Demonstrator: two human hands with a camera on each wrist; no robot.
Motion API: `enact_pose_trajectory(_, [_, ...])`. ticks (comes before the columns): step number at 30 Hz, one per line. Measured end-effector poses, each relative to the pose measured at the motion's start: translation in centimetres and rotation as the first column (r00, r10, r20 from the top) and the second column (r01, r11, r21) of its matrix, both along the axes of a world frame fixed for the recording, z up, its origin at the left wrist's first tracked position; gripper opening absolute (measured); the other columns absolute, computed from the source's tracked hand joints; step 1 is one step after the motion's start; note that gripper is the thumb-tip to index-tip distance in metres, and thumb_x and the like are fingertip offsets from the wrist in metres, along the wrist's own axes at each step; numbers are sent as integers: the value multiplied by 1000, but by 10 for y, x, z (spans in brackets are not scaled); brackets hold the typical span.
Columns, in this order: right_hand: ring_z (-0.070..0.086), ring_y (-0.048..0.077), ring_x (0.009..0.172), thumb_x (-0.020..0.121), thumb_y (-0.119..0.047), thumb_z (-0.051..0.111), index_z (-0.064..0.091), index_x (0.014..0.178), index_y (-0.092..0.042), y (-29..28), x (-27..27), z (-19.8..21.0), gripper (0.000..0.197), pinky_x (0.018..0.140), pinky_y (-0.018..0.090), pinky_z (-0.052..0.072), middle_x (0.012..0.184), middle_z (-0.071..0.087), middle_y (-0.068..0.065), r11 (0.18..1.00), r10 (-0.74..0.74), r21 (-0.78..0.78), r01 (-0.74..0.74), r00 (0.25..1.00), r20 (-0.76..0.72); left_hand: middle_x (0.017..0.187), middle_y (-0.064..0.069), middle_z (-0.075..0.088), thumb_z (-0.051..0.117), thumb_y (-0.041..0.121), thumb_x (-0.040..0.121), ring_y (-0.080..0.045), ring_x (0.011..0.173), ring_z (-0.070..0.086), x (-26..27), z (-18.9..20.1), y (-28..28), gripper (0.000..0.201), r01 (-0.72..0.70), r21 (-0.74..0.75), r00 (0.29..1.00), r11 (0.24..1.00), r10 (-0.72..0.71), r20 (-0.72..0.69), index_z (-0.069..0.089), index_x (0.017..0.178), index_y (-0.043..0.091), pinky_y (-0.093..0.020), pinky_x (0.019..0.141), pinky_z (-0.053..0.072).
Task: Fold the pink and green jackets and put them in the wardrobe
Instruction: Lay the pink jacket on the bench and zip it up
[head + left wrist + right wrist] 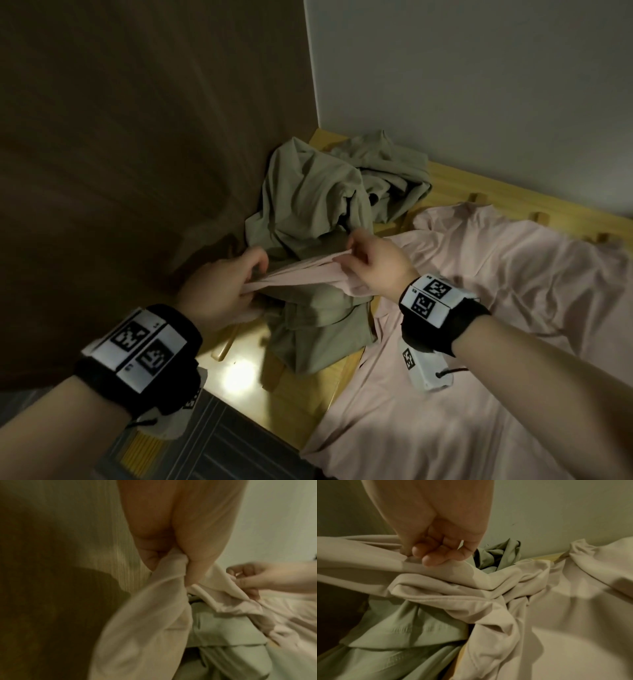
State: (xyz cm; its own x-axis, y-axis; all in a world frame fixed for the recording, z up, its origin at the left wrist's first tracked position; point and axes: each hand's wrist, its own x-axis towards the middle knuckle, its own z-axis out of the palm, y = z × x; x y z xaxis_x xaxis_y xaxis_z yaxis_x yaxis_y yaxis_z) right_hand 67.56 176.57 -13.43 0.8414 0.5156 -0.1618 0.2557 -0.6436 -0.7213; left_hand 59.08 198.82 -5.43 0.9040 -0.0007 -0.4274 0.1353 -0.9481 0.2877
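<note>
While head view hides fingers, wrist views show both hands (219, 287) (378, 263) pinching pink jacket (479, 308).

Black wristbands (137, 370) w/ white b&w marker tags, bare forearms, no sleeves.

text: nothing I can read anywhere
wristbands (143, 348): just black-and-white square marker codes, tiny print beside them too small for me
</note>
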Motion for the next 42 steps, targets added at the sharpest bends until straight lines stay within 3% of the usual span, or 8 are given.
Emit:
enact_pose_trajectory(6, [49, 12, 53, 86, -24, 54, 39, 79, -27, -7, 6, -4, 17, 48, 24, 32, 59, 50, -8, 963, -252, 107, 246, 966, 48, 99, 5, 58, 45, 39, 93, -17, 86, 62, -24, -14, 5, 30, 151, 295, 987, 943, -160, 6, 37, 119, 27, -32, 74, 52])
enact_pose_trajectory(10, [47, 6, 53, 88, -25, 56, 41, 82, -26, -6, 0, 0, 16, 49, 18, 33, 59, 47, -12, 977, -138, 170, 129, 989, 43, 82, 11, 61, 52, 54, 86, -2, 68, 56, -31, -26, 10, 35, 146, 137, 967, 980, -112, -229, 49, 110, 28, -10, 55, 38])
enact_pose_trajectory(14, [46, 18, 60, 87, -23, 60, 42, 83, -22, 4, -12, 6, 19, 57, 28, 32, 60, 46, -5, 988, 8, 153, -18, 998, 61, 58, 4, 54, 49, 62, 84, -4, 50, 47, -19, -30, -3, 49, 62, -26, 973, 998, -66, -219, 62, 72, 16, -15, 51, 34])
enact_pose_trajectory(17, [44, 17, 65, 84, -19, 66, 48, 76, -14, 8, -15, 9, 21, 60, 29, 32, 71, 46, 0, 976, 27, 215, -47, 995, 93, 80, 11, 62, 53, 50, 87, -3, 75, 59, -6, -30, -19, 27, -74, -244, 997, 967, 68, -36, 60, 95, 26, -18, 66, 45])
enact_pose_trajectory(21, [49, 21, 83, 78, -19, 73, 57, 72, -1, 7, -16, 15, 25, 71, 31, 40, 93, 50, 11, 963, 89, 233, -133, 978, 191, 118, 12, 48, 64, 35, 84, -4, 106, 49, 8, -31, -40, 49, -130, -480, 979, 868, 187, 74, 46, 129, 25, -14, 81, 41])
enact_pose_trajectory(30, [44, 20, 79, 80, -24, 70, 56, 74, -4, -5, -10, 18, 26, 73, 35, 39, 85, 59, 13, 970, 99, 194, -149, 964, 248, 60, 8, 41, 60, 16, 84, -4, 54, 40, 13, -37, -46, 14, -18, -210, 958, 978, 77, 277, 55, 97, 14, -19, 48, 23])
enact_pose_trajectory(38, [45, 21, 84, 86, -20, 63, 63, 87, -6, -12, -7, 20, 14, 78, 40, 43, 68, 44, -15, 970, 127, 177, -167, 968, 218, 83, 11, 60, 65, 18, 84, 0, 77, 57, 7, -34, -27, 16, -165, -457, 953, 874, 261, 156, 58, 97, 23, -16, 66, 46])
enact_pose_trajectory(42, [39, 18, 85, 89, -16, 59, 71, 99, -13, 0, -14, 23, 16, 74, 26, 32, 83, 65, 4, 973, 114, 164, -162, 957, 268, 81, 15, 61, 72, 28, 77, 7, 76, 58, 5, -40, -47, 19, -92, -534, 980, 840, 172, 102, 55, 85, 27, -6, 65, 43])
